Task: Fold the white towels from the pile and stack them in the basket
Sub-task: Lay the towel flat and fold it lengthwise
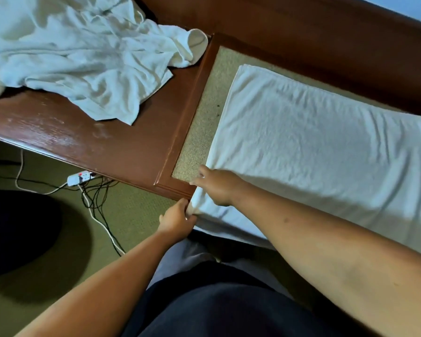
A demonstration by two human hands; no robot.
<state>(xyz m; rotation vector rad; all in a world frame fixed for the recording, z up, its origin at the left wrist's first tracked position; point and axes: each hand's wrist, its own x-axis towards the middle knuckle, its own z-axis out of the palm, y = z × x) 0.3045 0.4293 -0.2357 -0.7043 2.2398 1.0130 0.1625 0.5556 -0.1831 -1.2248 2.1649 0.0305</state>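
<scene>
- Step in hand: a fold on one white towel [314, 147], laid flat on the right of the table [95, 139], its near edge hanging over.
- Left hand [176, 218]: fingers clamped on the towel's near-left corner, just off the table edge.
- Right hand [219, 188]: just beyond it, fingers curled over the towel's left edge, apparently pinching it.
- Next move, by my judgement: lift this end and carry it right to meet the far end, edges matched.
- Pile [83, 57]: far left, crumpled, apart from the flat towel. Basket not in view.
- Materials: soft creased terry; glossy, scuffed red-brown wood; speckled matte inset [204, 113] under the towel.
- Floor: power strip [79, 178], cables.
</scene>
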